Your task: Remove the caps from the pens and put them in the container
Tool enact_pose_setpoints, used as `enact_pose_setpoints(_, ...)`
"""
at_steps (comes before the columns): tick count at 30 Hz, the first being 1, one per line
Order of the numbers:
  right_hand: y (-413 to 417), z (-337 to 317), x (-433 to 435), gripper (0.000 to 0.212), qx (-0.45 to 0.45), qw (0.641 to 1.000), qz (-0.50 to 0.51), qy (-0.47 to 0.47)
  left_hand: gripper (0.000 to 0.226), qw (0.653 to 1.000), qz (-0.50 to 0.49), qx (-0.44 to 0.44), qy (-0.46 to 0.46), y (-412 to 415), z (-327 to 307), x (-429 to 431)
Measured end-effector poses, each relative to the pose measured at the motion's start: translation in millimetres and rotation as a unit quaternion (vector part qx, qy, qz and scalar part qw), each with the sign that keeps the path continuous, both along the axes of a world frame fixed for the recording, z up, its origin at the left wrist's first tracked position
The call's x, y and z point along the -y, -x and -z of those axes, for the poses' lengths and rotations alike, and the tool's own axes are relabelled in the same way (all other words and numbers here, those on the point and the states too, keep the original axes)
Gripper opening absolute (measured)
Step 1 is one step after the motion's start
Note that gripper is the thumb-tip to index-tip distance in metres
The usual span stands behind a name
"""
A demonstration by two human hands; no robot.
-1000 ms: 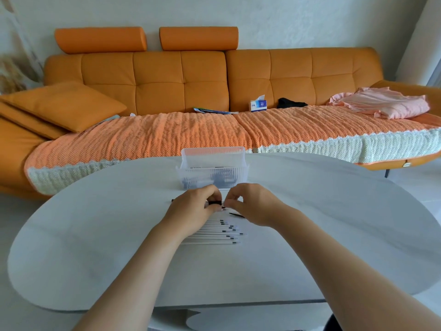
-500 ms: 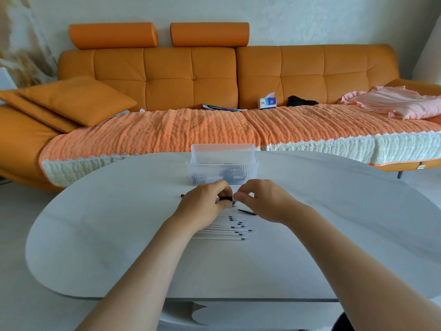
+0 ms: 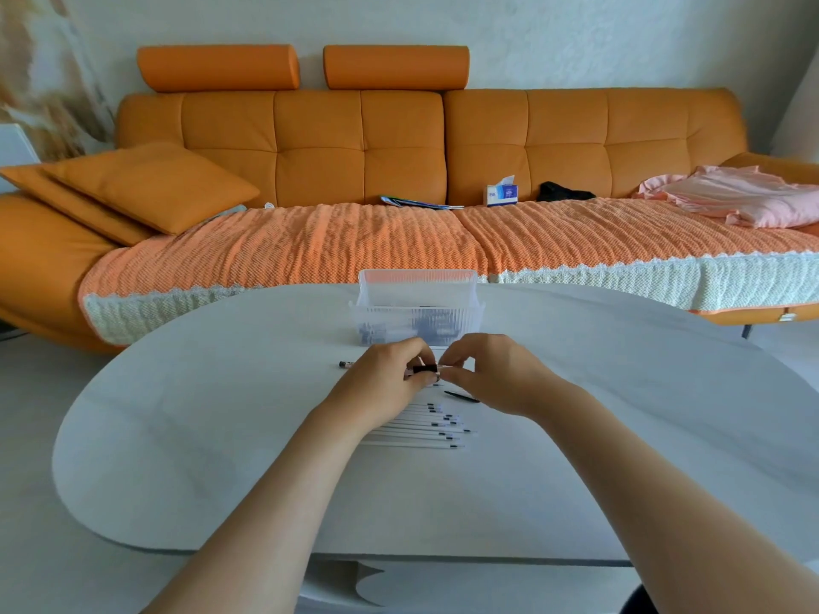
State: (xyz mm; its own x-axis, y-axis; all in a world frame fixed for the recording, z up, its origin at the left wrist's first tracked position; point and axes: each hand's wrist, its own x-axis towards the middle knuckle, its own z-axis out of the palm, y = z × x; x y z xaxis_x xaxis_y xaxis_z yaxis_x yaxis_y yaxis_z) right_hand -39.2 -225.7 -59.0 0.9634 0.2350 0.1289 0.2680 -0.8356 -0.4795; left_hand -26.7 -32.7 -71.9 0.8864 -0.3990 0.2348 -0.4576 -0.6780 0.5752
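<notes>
Black plastic pen cap stays on the thin white pen, left hand gripping its barrel and right hand pinching the cap, just before the clear plastic container at the tabletop's far edge, seemingly not yet pulled.

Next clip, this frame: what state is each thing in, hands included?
left hand: grips the pen.
right hand: pinches the end of the cap.
pen: held level between both hands.
cap: black, at the pen's right end; on or just parting, cannot tell.
container: upright, open-topped, dark pieces inside.
row of pens: uncapped, lying side by side on the table.
tissue box: open, a tissue sticking up.
</notes>
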Motion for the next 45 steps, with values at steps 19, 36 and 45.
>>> enact_pose_setpoints(19,-2,-1,19,0.020,-0.043,0.996,0.039,0.064,0.009,0.998,-0.044,0.036,-0.040,-10,6,-5)
enact_pose_setpoints(36,-8,6,13,0.009,-0.013,0.998,0.046,-0.030,0.012,0.997,-0.049,0.025,-0.056,-8,3,-6)
enact_pose_setpoints(45,-5,5,10,0.013,-0.005,0.998,0.030,-0.052,0.012,0.996,-0.048,0.024,-0.072,-3,0,-6)
